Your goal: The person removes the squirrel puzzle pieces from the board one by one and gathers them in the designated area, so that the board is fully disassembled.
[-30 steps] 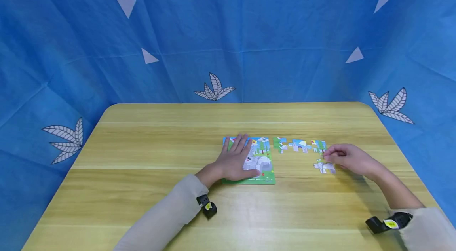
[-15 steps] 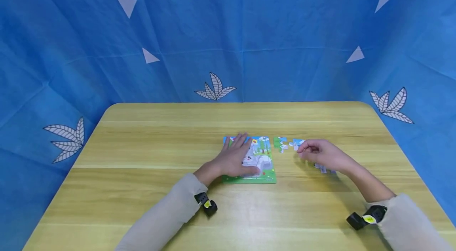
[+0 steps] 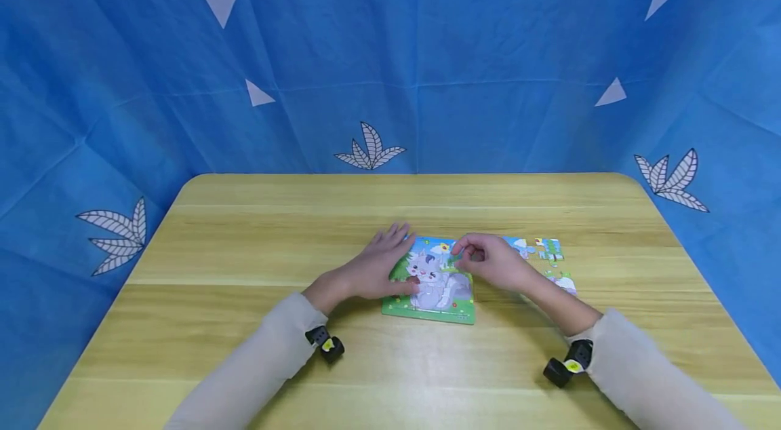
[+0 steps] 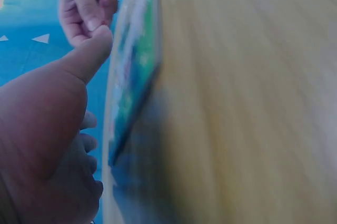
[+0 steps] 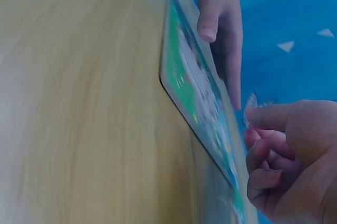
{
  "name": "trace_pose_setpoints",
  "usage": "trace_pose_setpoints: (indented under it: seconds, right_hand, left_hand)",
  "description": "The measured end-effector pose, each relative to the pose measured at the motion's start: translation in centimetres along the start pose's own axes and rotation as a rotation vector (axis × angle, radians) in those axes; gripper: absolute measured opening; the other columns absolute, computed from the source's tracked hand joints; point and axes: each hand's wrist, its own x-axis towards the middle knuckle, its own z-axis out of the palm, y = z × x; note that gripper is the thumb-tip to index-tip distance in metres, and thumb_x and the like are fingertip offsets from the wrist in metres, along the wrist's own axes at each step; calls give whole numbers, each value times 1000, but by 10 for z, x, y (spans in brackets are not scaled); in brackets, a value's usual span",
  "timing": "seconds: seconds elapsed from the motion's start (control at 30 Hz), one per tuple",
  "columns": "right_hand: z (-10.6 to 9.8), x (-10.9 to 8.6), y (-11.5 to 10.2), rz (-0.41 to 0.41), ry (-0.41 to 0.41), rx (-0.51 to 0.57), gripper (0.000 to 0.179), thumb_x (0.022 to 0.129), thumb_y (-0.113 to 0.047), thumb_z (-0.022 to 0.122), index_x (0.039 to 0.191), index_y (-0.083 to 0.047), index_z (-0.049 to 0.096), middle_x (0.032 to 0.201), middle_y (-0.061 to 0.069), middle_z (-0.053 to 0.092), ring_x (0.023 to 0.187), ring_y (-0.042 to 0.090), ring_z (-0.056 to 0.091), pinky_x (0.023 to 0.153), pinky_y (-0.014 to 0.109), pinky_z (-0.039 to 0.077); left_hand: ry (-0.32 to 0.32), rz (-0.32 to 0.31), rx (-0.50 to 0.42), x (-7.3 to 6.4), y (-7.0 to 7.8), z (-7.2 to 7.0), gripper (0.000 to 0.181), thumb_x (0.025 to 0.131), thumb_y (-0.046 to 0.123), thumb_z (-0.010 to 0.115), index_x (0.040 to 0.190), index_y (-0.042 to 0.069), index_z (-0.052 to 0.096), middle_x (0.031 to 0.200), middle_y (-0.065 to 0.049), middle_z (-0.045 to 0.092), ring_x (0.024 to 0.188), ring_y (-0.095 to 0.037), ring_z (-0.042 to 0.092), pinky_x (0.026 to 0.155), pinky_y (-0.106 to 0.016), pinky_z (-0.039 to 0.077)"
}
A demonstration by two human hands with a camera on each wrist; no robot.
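A jigsaw board (image 3: 439,315) with a grey-and-white cartoon animal lies on the table between both hands. My left hand (image 3: 379,266) spreads over the board's left side, its fingers pointing away and its thumb reaching across the picture. My right hand (image 3: 491,260) is at the upper right of the board, fingers loosely curled and fingertips overlapping the picture. No piece shows between its thumb (image 5: 268,117) and fingers in the right wrist view. Loose jigsaw pieces lie to the right: one (image 3: 517,246) partly behind the right hand, another (image 3: 550,249) farther right.
A further piece (image 3: 565,283) lies nearer, partly behind the right forearm. The wooden table (image 3: 274,233) ends at a blue patterned cloth (image 3: 415,57) behind and at the sides. Each wrist wears a small black camera.
My right hand has moved left from the loose pieces to the board, uncovering the far-right pieces. The left hand has slid left, showing more of the picture, and the board has turned slightly.
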Motion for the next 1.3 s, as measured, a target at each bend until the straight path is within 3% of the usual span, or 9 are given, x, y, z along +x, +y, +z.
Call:
trace_pose_setpoints:
  seconds: [0.23, 0.63, 0.97, 1.3]
  right_hand:
    - [20, 13, -8, -25, 34, -45, 19, 93, -5, 73, 111, -2, 70, 81, -1, 62, 57, 11, 46, 54, 25, 40]
    - [32, 16, -3, -6, 32, -100, 16, 90, -4, 76, 105, -4, 72, 80, -1, 59, 65, 10, 50, 58, 23, 43]
    - [37, 16, -9, 10, 63, -173, 9, 90, -4, 76, 96, -7, 70, 76, -4, 57, 66, 10, 50, 62, 25, 43]
    - [40, 18, -12, 62, 90, -190, 9, 90, -6, 75, 93, -9, 67, 78, -3, 59, 67, 10, 52, 65, 27, 45]
  left_hand:
    - [-29, -27, 60, -9, -8, 6, 106, 94, 65, 60, 164, 6, 6, 171, -11, -4, 156, -29, -7, 125, -48, -1]
    - [-48, -128, 148, -16, 0, 8, 104, 96, 69, 49, 163, 5, 2, 171, -9, -7, 156, -28, -9, 124, -48, -4]
    - [-57, -135, 140, -13, -5, 17, 105, 96, 71, 46, 163, 7, -4, 170, -7, -12, 155, -25, -16, 123, -48, -9]
    - [-86, -138, 159, -15, 2, 12, 101, 99, 68, 43, 163, 4, -3, 170, -12, -12, 155, -30, -15, 123, -51, -9]
